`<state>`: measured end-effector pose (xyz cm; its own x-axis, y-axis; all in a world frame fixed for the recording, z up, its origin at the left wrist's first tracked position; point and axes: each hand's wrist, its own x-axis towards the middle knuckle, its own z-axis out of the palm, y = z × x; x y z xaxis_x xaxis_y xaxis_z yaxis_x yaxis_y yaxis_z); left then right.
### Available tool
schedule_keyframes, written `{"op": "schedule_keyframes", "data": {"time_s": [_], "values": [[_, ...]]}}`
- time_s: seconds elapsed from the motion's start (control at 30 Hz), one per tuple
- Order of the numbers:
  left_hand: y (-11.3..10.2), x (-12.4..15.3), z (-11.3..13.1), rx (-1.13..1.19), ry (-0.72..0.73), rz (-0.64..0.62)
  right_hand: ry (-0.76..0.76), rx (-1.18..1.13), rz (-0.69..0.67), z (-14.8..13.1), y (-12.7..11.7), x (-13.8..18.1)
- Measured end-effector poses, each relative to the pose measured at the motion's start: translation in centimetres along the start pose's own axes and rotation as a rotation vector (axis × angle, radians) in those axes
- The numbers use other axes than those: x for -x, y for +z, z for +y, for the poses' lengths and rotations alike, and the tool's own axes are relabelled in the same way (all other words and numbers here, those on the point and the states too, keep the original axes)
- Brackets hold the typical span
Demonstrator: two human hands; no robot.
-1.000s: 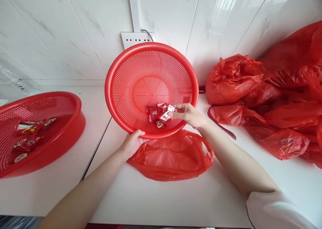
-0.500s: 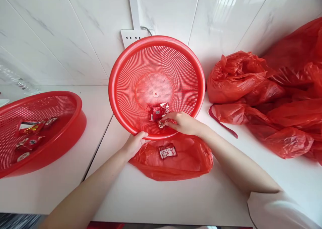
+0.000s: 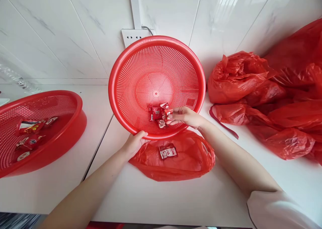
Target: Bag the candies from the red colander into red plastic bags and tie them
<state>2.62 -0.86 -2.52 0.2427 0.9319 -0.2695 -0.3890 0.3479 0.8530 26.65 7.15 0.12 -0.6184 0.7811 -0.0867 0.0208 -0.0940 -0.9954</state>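
Observation:
A round red plastic basket [image 3: 156,59] with perforated walls is tilted towards me. My left hand [image 3: 136,143] grips its lower rim, thumb over the edge. Inside the basket, my right hand [image 3: 184,116] pinches a small red wrapped candy [image 3: 168,113] between thumb and fingers. Several other red packets [image 3: 156,112] lie at the basket's lower side, just left of those fingertips. Below the rim, an open red plastic bag [image 3: 171,173] rests on the white table, with one red-and-white packet [image 3: 168,151] in it.
A second red basket [image 3: 72,131] with several small packets stands at the left. Crumpled red plastic bags [image 3: 251,84] are heaped at the right. Behind are a white power strip [image 3: 130,37] on the tiled wall and a clear bottle [image 3: 18,81].
My right hand has lifted slightly from the packets, and a red candy now shows between its fingers. My left hand keeps its hold on the rim.

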Motion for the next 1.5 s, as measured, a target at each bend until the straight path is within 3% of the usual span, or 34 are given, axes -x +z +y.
{"op": "schedule_keyframes", "data": {"time_s": [0.2, 1.03, 1.37, 1.43, 1.5], "values": [[-0.1, -0.1, 0.0, 0.009, 0.002, -0.012, 0.003, 0.024, -0.001, -1.2, 0.4, 0.6], [0.3, 0.1, 0.2, 0.004, 0.008, 0.014, 0.105, 0.057, -0.016, -1.1, 0.3, 0.5], [-0.1, 0.0, 0.0, -0.009, 0.017, 0.003, 0.047, 0.053, 0.008, -0.5, 0.0, 0.2], [-0.1, 0.0, 0.0, -0.01, 0.016, -0.002, 0.0, 0.085, -0.044, -0.9, 0.4, 0.7], [0.0, 0.1, 0.1, -0.011, 0.008, -0.005, -0.022, 0.163, -0.184, -1.6, 0.9, 1.4]]}}
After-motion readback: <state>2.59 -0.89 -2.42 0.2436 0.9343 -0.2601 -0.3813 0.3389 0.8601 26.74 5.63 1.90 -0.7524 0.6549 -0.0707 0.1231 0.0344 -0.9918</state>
